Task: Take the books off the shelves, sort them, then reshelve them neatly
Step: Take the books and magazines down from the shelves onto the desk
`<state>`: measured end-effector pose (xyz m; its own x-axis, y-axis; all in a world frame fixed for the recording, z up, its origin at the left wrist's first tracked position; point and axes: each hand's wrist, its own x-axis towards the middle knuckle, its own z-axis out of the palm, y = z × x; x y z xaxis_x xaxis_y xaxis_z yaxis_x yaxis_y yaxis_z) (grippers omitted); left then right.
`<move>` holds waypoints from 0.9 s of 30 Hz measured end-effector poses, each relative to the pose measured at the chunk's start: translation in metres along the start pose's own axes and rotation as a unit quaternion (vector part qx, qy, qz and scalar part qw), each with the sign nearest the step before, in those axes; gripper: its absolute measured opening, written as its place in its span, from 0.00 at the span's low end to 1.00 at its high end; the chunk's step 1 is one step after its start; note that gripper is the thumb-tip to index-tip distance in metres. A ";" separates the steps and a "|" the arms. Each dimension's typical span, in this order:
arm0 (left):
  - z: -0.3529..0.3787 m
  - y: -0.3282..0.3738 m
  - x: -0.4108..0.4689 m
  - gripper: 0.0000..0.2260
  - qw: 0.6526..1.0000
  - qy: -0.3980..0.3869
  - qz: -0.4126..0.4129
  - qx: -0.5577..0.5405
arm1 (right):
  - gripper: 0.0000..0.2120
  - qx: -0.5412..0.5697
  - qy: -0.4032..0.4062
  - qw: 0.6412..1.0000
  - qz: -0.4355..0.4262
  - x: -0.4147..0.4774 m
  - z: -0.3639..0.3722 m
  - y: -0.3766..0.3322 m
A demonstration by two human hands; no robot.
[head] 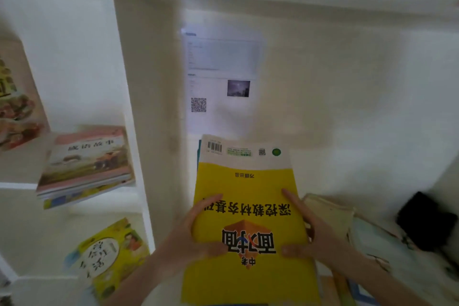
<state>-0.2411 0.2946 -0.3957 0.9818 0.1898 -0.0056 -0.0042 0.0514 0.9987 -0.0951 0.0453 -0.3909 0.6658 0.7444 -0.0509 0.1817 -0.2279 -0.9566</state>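
Hands first: in the middle bay of the white bookshelf [146, 107], left hand [196, 233] and right hand [306, 231] each grip a long edge of the yellow workbook [248, 181]. It sits squarely between them, long axis pointing deeper into the bay, neither hand nearer.

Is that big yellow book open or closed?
Closed. The yellow book shows one whole cover, no pages, with the left hand and right hand gripping its sides.

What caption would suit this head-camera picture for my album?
Left hand and right hand grip a yellow book before a white shelf holding stacked picture books.
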 end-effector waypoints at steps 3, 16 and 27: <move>-0.006 -0.038 0.017 0.37 0.998 -0.019 -0.053 -0.013 | 0.48 0.024 -0.014 0.999 0.046 0.007 0.003 0.036; -0.050 -0.138 0.063 0.47 0.982 -0.028 -0.186 -0.027 | 0.52 0.075 -0.076 0.981 0.161 0.082 0.031 0.129; -0.067 -0.172 0.078 0.48 0.978 -0.038 -0.206 0.014 | 0.52 -0.064 -0.015 0.976 0.206 0.113 0.052 0.154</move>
<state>-0.1764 0.3664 -0.5714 0.9106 0.0850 -0.4046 0.3983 0.0817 0.9136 -0.0298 0.1269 -0.5587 0.6810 0.5897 -0.4343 -0.0068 -0.5879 -0.8089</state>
